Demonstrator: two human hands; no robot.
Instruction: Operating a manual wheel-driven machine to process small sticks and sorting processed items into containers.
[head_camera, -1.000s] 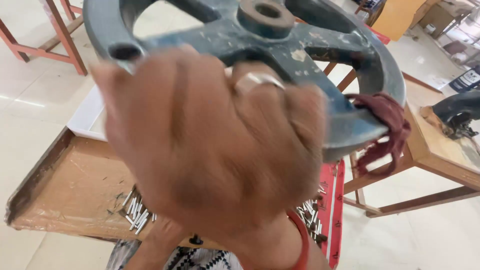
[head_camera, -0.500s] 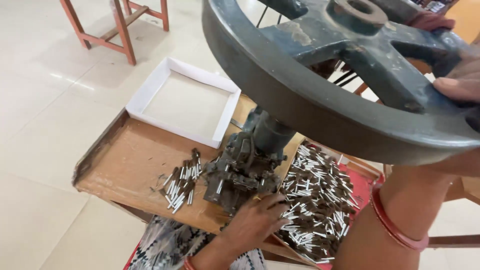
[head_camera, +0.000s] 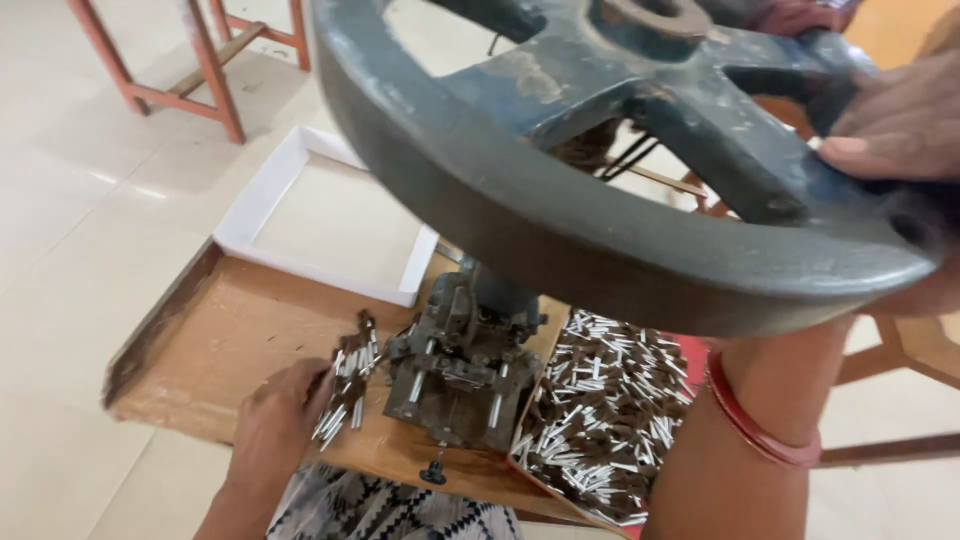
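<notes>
A: Item, far left?
B: White square tray (head_camera: 262, 200), shallow, at the back edge of the wooden board (head_camera: 220, 330); no label visible.

A: Left hand (head_camera: 275, 430)?
B: Fingers curled loosely at a small heap of metal pins (head_camera: 345, 385), beside the dark press (head_camera: 460, 365); blurred, grip unclear.

A: Right side?
B: Larger pile of pins (head_camera: 600, 410) on red. Right hand (head_camera: 895, 130) closed over the grey wheel (head_camera: 600, 210), which hides the press top; fingers partly cut off
</notes>
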